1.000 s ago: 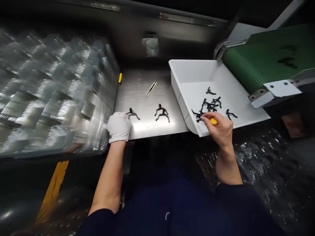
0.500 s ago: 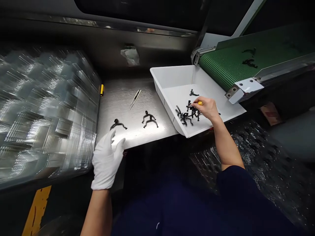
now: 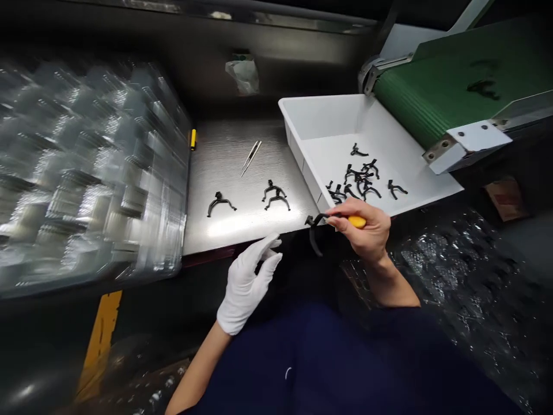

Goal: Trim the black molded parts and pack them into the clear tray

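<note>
1. The person's bare right hand pinches a yellow-handled tool narrowly, a black plastic forked part hanging from its tip just past the front corner of the white plastic tray.
2. The white-gloved left hand holds nothing, fingers slightly parted, just below the front edge of the brushed-steel tabletop.
3. Matching black parts lie loose in the tray; three more sit on the tabletop, apparently spaced for separate handling, near slim steel tweezers.
4. Earlier, the right hand worked inside the tray; now it is outside it.
</note>
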Demonstrator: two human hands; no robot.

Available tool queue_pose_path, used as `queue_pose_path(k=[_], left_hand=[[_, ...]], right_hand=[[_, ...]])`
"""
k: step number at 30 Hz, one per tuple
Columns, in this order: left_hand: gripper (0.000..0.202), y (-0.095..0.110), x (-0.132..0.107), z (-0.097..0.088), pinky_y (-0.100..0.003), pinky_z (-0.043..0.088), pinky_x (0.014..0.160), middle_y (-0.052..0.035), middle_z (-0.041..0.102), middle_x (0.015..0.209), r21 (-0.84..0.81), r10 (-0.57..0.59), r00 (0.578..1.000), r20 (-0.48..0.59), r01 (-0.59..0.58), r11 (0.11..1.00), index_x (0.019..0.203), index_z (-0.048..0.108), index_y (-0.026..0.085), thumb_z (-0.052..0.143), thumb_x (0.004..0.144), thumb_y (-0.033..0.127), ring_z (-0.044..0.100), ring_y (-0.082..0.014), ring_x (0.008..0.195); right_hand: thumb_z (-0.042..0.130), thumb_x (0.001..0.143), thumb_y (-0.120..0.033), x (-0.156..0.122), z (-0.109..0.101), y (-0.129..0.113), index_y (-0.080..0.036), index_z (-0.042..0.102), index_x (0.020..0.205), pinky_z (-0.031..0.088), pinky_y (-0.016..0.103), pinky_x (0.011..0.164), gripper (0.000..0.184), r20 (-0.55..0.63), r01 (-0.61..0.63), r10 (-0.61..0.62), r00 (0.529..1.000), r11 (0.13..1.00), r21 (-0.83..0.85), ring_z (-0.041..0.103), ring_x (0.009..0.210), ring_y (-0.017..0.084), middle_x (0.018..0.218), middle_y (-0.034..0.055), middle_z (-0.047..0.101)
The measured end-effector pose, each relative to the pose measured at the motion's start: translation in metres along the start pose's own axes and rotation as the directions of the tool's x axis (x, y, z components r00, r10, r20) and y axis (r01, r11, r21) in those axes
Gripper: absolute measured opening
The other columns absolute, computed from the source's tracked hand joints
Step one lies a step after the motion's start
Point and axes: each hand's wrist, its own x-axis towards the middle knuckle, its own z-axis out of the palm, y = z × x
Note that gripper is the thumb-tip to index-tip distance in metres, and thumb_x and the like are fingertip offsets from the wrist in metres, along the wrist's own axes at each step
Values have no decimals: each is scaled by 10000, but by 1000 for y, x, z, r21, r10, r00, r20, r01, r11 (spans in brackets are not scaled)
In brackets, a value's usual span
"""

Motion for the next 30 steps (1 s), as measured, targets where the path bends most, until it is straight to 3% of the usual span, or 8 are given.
queue_pose_path(k=[5, 9, 13, 17, 20, 25, 28, 30], left_hand=[[329, 10, -2, -8, -245, 538, 644, -64, 750, 1011, 26, -10, 998, -59, 12, 1000, 1185, 679, 196, 702, 909, 372, 591, -97, 606], [235, 4, -8, -12, -295, 559, 743, -69, 763, 892, -39, 8, 999, 41, -7, 999, 934, 754, 196, 644, 927, 404, 687, -178, 764], [190, 3, -18, -13, -232, 547, 616, -53, 743, 888, -330, -247, 969, -27, 225, 917, 895, 768, 197, 676, 921, 362, 652, -128, 667], [163, 0, -27, -11, -168, 500, 487, -32, 713, 969, -566, -412, 907, -91, 293, 770, 868, 791, 208, 749, 869, 365, 587, -53, 545], [171, -3, -31, -9, -177, 545, 536, -38, 740, 913, -580, -463, 879, -113, 320, 749, 913, 801, 208, 776, 848, 364, 636, -79, 582], [157, -4, -36, -11, -226, 597, 632, -32, 762, 854, -434, -423, 884, -197, 308, 847, 944, 787, 198, 777, 853, 326, 684, -116, 633], [118, -5, -38, -14, -242, 602, 672, -20, 769, 866, -292, -333, 915, -228, 262, 920, 963, 775, 211, 745, 884, 292, 697, -118, 646], [85, -5, -39, -15, -258, 604, 710, -23, 775, 880, -162, -232, 941, -247, 196, 967, 943, 770, 214, 739, 889, 270, 714, -133, 693]], right_hand=[[729, 913, -268, -17, 44, -20, -182, 742, 859, 470, 256, 568, 102, 356, 72, -131, 925, 982, 174, 597, 590, 125, 697, 28, 706], [660, 958, -276, -20, 65, -21, -179, 723, 891, 454, 270, 601, 133, 542, 147, -273, 795, 953, 264, 573, 607, 131, 706, 34, 683], [729, 894, -356, -25, 68, -12, -208, 682, 1064, 452, 272, 603, 231, 535, -276, 57, 843, 899, 340, 536, 601, 126, 730, -9, 596], [641, 858, -394, -40, 75, 5, -192, 628, 1175, 505, 314, 661, 376, 606, -653, 288, 742, 515, 555, 581, 675, 162, 790, -2, 547], [617, 820, -338, -51, 83, 11, -176, 666, 1137, 535, 346, 789, 359, 639, -733, 362, 679, 387, 560, 630, 780, 181, 876, 26, 583], [671, 899, -292, -59, 85, 1, -236, 635, 1229, 565, 348, 863, 337, 487, -595, 362, 795, 620, 512, 675, 946, 201, 1016, 44, 688], [647, 940, -209, -61, 86, -8, -263, 613, 1270, 571, 357, 891, 336, 387, -329, 156, 909, 840, 433, 680, 1019, 206, 1095, 55, 725], [623, 951, -166, -62, 88, -7, -256, 620, 1258, 566, 376, 919, 320, 397, -101, -59, 916, 923, 371, 679, 1042, 213, 1113, 66, 733]])
